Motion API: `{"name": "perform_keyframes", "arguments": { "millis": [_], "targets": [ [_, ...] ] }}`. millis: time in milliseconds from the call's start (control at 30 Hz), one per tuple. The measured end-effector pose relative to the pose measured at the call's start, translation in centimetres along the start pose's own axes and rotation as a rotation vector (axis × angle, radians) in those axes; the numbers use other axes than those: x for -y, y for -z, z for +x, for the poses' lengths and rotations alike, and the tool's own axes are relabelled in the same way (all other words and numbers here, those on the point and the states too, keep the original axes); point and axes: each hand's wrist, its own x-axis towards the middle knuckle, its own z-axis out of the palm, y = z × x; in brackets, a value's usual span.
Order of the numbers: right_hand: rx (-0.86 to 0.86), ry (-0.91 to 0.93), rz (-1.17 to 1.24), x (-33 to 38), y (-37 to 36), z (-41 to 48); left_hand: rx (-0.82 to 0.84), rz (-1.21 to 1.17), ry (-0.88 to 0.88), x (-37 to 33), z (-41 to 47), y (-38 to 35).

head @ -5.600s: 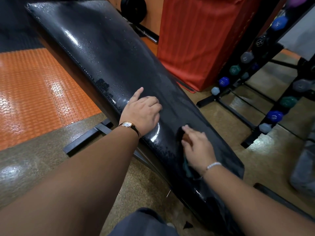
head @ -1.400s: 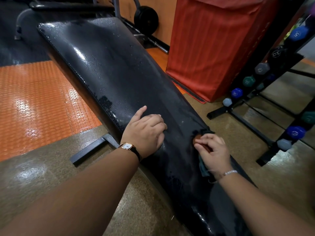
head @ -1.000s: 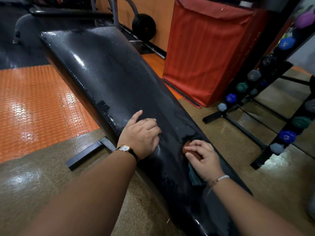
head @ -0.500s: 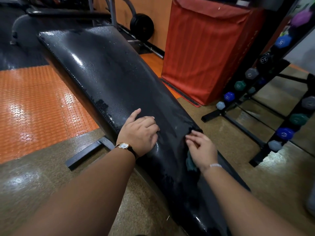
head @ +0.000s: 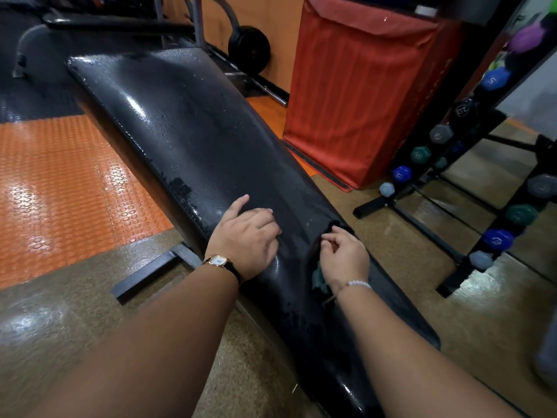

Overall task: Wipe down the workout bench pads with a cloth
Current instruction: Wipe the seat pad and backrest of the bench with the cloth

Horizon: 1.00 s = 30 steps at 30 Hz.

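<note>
A long black bench pad (head: 193,128) runs from the far left to the near right, wet with droplets and streaks. My left hand (head: 247,236), with a watch on the wrist, rests on the pad's near left side, fingers curled and thumb out, holding nothing. My right hand (head: 343,257) is on the pad's right side, fingers curled round a dark teal cloth (head: 319,277). Most of the cloth is hidden under the palm; a dark fold pokes out beyond the fingertips.
A red padded box (head: 361,95) stands right of the bench. A black rack with coloured dumbbells (head: 402,173) fills the right side. Orange studded matting (head: 60,188) lies left, and a black bench foot bar (head: 141,276) crosses the brown floor. A weight plate (head: 248,49) leans at the back.
My right hand has shifted slightly back and forth with the cloth on the pad's right side, and its fingers have curled more. My left hand has stayed put.
</note>
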Motion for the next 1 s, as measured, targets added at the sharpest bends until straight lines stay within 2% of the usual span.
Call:
{"name": "perform_keyframes", "arguments": {
  "millis": [100,200,267,367,467,600,667,833,1000],
  "targets": [
    [0.104,-0.089,0.188,0.3,0.4,0.2,0.010,0.006,0.000,-0.1,-0.1,0.1],
    [0.277,-0.149,0.395,-0.9,1.6,0.7,0.023,-0.002,0.005,0.0,0.0,0.0],
    [0.285,-0.135,0.371,-1.8,2.3,1.2,0.029,-0.006,0.009,0.0,-0.1,0.0],
    [0.160,-0.143,0.281,-1.8,2.7,1.1,0.044,-0.005,0.009,0.0,-0.3,0.1],
    [0.085,-0.097,0.094,-1.2,2.7,0.6,0.070,-0.009,0.007,0.1,-0.2,0.2],
    [0.018,0.092,-0.330,-0.5,2.4,-0.3,0.093,-0.009,0.004,0.1,-0.1,0.4],
    [0.023,0.157,-0.436,0.0,2.3,-0.3,0.112,-0.006,0.010,0.1,0.0,0.5],
    [0.185,0.084,-0.272,0.3,1.3,-1.9,0.129,-0.001,0.028,0.1,-0.2,0.6],
    [0.333,0.089,-0.255,-0.6,1.2,-3.6,0.105,-0.004,0.035,-0.3,0.1,0.8]
  ]
}}
